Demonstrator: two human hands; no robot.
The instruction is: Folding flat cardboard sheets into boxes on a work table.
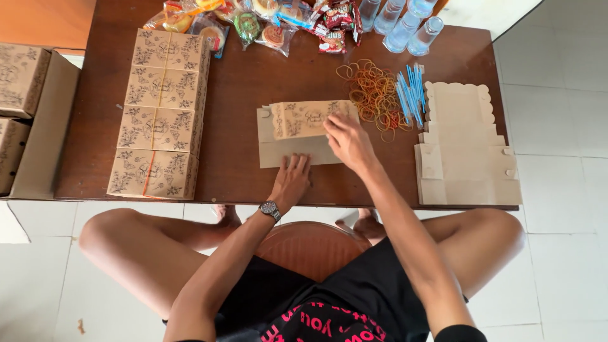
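A flat brown cardboard box blank with a printed floral flap lies on the dark wooden table. My left hand, with a wristwatch, presses flat on the blank's near edge. My right hand grips the folded printed flap at its right end, fingers curled over it. The flap stands partly raised from the blank.
Several finished printed boxes lie in a row at the left. Rubber bands and blue straws sit behind the blank. Unfolded blanks are stacked at the right. Snack packets and water cups line the far edge. More boxes sit off-table left.
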